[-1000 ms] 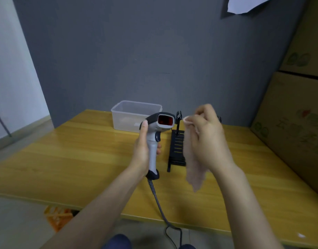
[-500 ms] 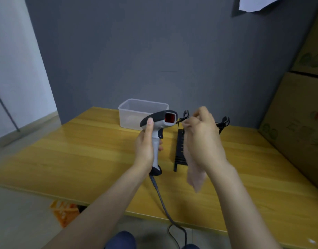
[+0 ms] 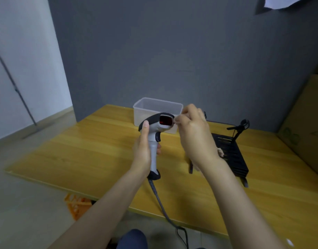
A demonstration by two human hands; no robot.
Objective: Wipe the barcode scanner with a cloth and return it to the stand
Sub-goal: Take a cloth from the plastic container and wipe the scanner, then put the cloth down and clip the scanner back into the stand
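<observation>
My left hand (image 3: 143, 151) grips the white handle of the barcode scanner (image 3: 155, 130), held upright above the wooden table (image 3: 82, 153). Its dark head with a red window faces right. My right hand (image 3: 194, 135) pinches a pale cloth (image 3: 220, 151) and its fingertips touch the edge of the scanner's window. Most of the cloth is hidden behind my right hand and wrist. The black stand (image 3: 232, 155) lies on the table to the right, behind my right forearm, with a thin upright holder (image 3: 240, 127) at its back.
A clear plastic box (image 3: 154, 106) stands behind the scanner near the grey wall. The scanner's cable (image 3: 161, 203) hangs off the table's front edge. Cardboard boxes (image 3: 305, 123) rise on the right. An orange crate (image 3: 76, 203) sits on the floor below.
My right hand with the cloth has moved left to the scanner's window, and the scanner's head has turned slightly toward it. The view has shifted left.
</observation>
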